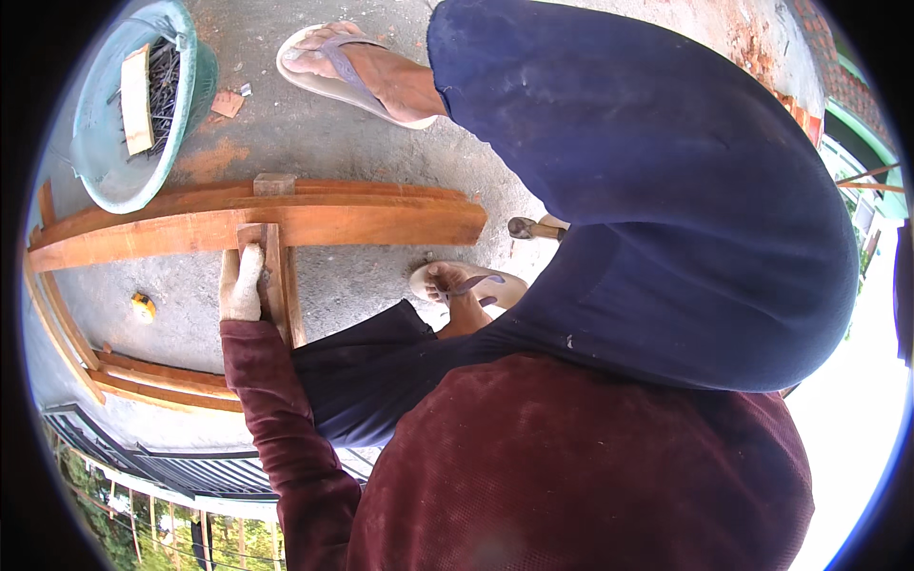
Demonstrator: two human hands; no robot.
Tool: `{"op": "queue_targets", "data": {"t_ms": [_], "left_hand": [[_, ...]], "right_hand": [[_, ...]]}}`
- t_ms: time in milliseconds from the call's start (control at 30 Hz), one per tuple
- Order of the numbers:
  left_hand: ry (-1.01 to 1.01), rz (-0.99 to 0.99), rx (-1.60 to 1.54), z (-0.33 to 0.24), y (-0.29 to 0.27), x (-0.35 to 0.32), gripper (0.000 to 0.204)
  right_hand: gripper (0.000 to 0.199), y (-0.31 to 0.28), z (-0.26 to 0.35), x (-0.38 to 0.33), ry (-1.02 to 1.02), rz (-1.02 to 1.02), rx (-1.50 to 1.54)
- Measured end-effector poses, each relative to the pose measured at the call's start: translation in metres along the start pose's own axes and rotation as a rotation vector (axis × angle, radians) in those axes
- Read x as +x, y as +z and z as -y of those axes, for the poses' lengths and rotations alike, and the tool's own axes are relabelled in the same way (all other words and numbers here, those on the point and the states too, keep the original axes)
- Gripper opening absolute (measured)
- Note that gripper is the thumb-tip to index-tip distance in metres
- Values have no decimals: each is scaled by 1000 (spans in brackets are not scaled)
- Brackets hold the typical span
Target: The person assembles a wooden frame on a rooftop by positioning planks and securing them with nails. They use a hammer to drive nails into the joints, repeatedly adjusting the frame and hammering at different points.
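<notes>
Grey concrete floor [324, 147] fills the upper left, dusted with orange. Dark metal railings [219, 476] and greenery [105, 485] edge the lower left; white daylight glares at right.

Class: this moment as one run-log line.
left hand: touching short wooden batten; right hand: not in view; nearby: wooden beams, yellow tape measure, hammer, teal basin with nails

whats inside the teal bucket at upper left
The teal bucket holds a pale strip of wood and a heap of thin, dark, nail-like pieces. The strip covers part of the heap; whatever lies under both is hidden.
</notes>
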State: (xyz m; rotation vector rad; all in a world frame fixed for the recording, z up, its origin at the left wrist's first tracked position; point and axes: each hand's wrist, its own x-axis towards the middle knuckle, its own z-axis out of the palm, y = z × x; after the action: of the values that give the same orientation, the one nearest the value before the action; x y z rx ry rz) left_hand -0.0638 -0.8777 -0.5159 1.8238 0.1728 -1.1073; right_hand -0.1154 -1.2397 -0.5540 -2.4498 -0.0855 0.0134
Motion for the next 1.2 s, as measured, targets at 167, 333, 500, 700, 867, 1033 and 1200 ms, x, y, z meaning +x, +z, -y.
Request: {"op": "queue_targets", "data": {"t_ms": [167, 333, 500, 700, 867, 1033, 1200], "left_hand": [[69, -57, 240, -25, 5, -24, 45], [288, -381, -163, -25, -73, -96, 58], [209, -1509, -173, 185, -173, -204, 59], [-393, -1720, -162, 334, -117, -238, 60], [-110, -1697, -551, 398, -66, -243, 53], [-81, -1704, -697, 402, -69, -235, 45], [95, -1781, -722, 383, -64, -234, 39]], "right_hand": [[73, 5, -3, 7, -111, 65, 18], [62, 8, -20, -5, -127, 40, 249], [56, 31, 41, 12, 684, 164, 1099], [56, 27, 128, 17, 886, 537, 1272], [60, 33, 164, 27, 956, 725, 1194], [62, 39, 172, 27, 1031, 707, 1151], [60, 49, 171, 33, 1144, 564, 1104]]}}
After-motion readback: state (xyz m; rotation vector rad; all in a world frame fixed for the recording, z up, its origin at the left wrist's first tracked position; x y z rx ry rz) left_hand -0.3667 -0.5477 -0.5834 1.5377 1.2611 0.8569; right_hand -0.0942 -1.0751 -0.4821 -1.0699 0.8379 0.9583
